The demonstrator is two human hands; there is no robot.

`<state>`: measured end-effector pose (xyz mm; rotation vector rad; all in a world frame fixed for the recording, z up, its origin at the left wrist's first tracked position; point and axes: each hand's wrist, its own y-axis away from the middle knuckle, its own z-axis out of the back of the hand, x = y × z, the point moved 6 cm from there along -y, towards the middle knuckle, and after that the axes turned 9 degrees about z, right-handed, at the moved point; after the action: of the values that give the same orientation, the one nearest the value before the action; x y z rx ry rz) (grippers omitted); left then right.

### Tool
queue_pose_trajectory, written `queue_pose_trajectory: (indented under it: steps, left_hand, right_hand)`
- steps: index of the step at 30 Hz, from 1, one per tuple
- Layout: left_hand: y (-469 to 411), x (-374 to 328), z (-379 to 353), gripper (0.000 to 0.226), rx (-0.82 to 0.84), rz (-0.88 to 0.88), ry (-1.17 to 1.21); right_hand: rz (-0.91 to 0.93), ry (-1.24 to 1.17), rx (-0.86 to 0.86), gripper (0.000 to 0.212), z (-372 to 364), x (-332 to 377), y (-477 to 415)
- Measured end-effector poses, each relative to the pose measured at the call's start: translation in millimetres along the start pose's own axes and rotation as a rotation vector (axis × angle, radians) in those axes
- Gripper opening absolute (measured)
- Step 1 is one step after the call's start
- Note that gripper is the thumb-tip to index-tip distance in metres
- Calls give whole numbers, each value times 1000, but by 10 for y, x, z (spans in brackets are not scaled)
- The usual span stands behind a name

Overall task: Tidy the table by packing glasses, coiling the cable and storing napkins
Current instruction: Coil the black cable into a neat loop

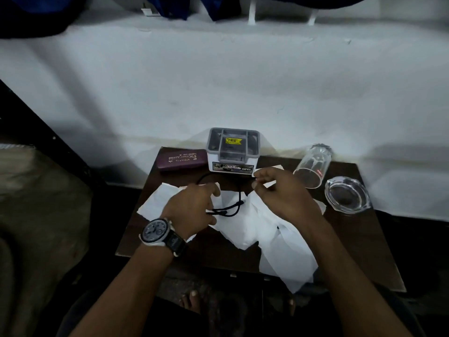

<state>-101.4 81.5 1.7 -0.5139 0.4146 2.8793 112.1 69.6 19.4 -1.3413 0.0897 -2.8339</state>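
Note:
A thin black cable (239, 203) lies looped over white napkins (245, 227) spread across the small dark table (209, 249). My left hand (194, 210), with a wristwatch, holds the cable's plug end between its curled fingers. My right hand (281, 193) hovers just right of the cable with its fingers curled near a napkin edge; whether it pinches the cable or the napkin is unclear. A maroon glasses case (179, 160) lies shut at the table's back left. A white and grey napkin holder box (233, 149) stands at the back centre.
A clear drinking glass (313, 166) lies on its side at the back right, beside a glass ashtray (347, 194). A white wall rises right behind the table. One napkin hangs over the table's front edge. My bare feet show below.

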Motion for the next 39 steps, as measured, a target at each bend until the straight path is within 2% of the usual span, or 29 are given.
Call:
queue_pose_trajectory:
  steps: [7,11,14,17,20,22,25,29,32,35,39]
  left_hand:
    - [11,-26,-35,44,-51,-4,-106]
    - [38,-85,360,47,-153,-53,289]
    - [85,-147,778,42,-288,-43,586]
    - [141,-248,1021,46,-203,-1,1045]
    - [198,-385,1208,46,-238,-19,1202]
    - [248,-442,1368,52,-300,-52,1232]
    - [333,-490,1662,74,-364,-127,1260]
    - [444,-513,2019,93,-414,-105,1242]
    - [521,-627,2259,102,-463,-86,1051]
    - [598,-824,2534,91,-497,-181,898]
    - [687,-1115,2839,52,-369,-315,821]
  right_hand:
    - [44,19,13,23,34,55,5]
    - [150,-71,-29,23,45,189,35]
    - [250,-142,-45,23,8,390,83]
    - [352,-203,4,31,-57,665,153]
    - [470,-156,13,26,-95,868,196]
    - [565,-78,-70,18,16,977,195]
    - [593,-92,-210,16,360,1176,124]
    - [536,-265,-163,17,791,1561,-58]
    - [526,-294,-122,15,1079,1896,-187]
    - [526,-310,-124,14,1331,2182,-270]
    - [609,-275,-170,23,1640,2532,-281]
